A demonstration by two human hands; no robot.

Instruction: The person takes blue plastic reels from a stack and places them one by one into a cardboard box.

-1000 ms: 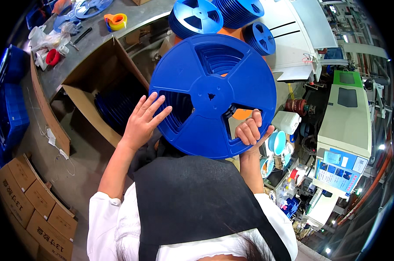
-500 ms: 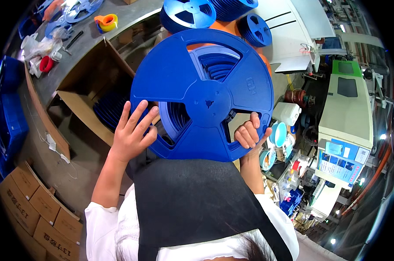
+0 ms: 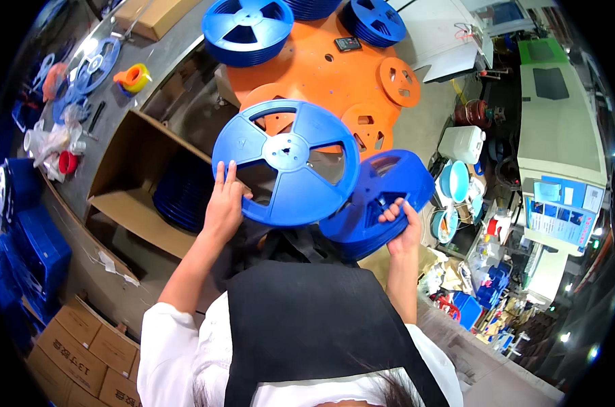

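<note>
My left hand (image 3: 224,209) grips the left rim of a single blue plastic reel (image 3: 312,191), which has wide cut-out windows and a round hub. To its right, my right hand (image 3: 405,230) is closed on a stack of blue reels (image 3: 410,178), fingers hooked into a window of the top one. The stack is tilted, and the single reel overlaps its left part. Beyond both, an orange disc-shaped stand (image 3: 300,66) with round lobes carries more blue reels, among them a left stack (image 3: 252,28) and a right stack (image 3: 382,22).
An open cardboard box (image 3: 127,214) on the left holds dark blue reels (image 3: 177,197). Tape rolls (image 3: 136,77) lie on the grey workbench (image 3: 114,129). A small black device (image 3: 348,44) rests on the orange stand. A pale machine (image 3: 558,146) stands at right.
The single reel has come away from the stack toward the left in my left hand. My right hand has moved down slightly with the stack, and more of the orange stand shows.
</note>
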